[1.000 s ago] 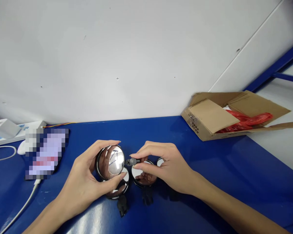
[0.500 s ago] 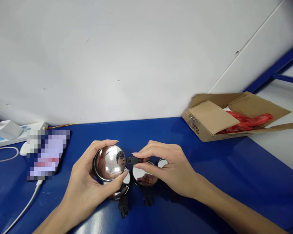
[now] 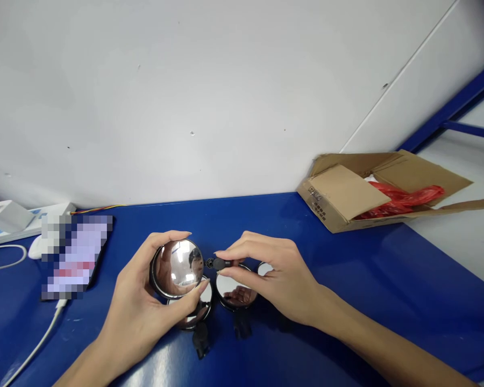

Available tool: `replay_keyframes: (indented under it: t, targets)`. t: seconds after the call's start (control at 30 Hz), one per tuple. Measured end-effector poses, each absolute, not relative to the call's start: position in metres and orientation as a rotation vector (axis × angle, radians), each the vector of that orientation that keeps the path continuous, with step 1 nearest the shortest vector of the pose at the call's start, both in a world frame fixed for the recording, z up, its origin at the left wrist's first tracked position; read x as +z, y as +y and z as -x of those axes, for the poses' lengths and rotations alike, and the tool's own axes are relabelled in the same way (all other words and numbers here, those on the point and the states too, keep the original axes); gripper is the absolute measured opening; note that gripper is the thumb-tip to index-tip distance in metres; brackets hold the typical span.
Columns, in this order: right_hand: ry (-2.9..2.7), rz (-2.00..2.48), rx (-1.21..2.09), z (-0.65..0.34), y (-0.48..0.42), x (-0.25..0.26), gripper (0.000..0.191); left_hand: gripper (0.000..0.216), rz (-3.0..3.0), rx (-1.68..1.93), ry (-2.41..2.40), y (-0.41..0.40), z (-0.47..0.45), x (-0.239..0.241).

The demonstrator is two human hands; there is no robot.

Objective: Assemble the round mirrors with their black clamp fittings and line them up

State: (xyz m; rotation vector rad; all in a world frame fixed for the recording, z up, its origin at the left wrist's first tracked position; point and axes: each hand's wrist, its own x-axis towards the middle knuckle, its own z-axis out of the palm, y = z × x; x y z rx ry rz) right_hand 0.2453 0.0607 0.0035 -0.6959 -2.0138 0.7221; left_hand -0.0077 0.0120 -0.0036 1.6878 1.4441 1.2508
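Evidently, the thumb and index finger of the left hand (image 3: 139, 293) are spread wide, and between them a round mirror (image 3: 179, 269) is gripped by its rim, its face turned upward. By the nearly closed thumb and fingertips of the right hand (image 3: 280, 271), a small black mount (image 3: 221, 264) is pinched at the mirror's three o'clock; whether the two are joined cannot be told. The left hand is angled in from between seven and eight o'clock, the right from four. At five o'clock a second mirror (image 3: 201, 308) is partly covered; a third mirror (image 3: 237, 291) is seen at four, a fourth mirror (image 3: 264, 267), half hidden, at three. On the blue table (image 3: 210, 215), a phone (image 3: 79, 251) is laid at nine.
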Motion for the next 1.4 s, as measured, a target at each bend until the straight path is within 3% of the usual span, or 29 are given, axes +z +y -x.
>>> replay_keyframes:
  t: [0.33,0.7,0.97,1.2,1.4]
  targets:
    - [-2.063,0.636,0.594,-0.245,0.060,-0.001,0.014,0.062,-1.545,1.231,1.396,0.006,0.000,-0.007]
    - [-2.046,0.511,0.578,-0.242,0.054,-0.005,0.024,0.052,-1.767,1.204,1.350,0.006,0.001,-0.010]
    - [-2.131,0.514,0.444,-0.239,0.055,0.000,0.017,0.081,-1.627,1.179,1.384,0.003,0.006,-0.006]
    - [-1.964,0.547,0.265,-0.240,0.060,-0.004,0.022,0.068,-1.256,1.292,1.043,0.020,0.007,-0.012]
    - [-2.011,0.489,0.222,-0.239,0.060,-0.007,0.024,0.051,-1.061,1.161,0.950,0.022,0.010,-0.009]
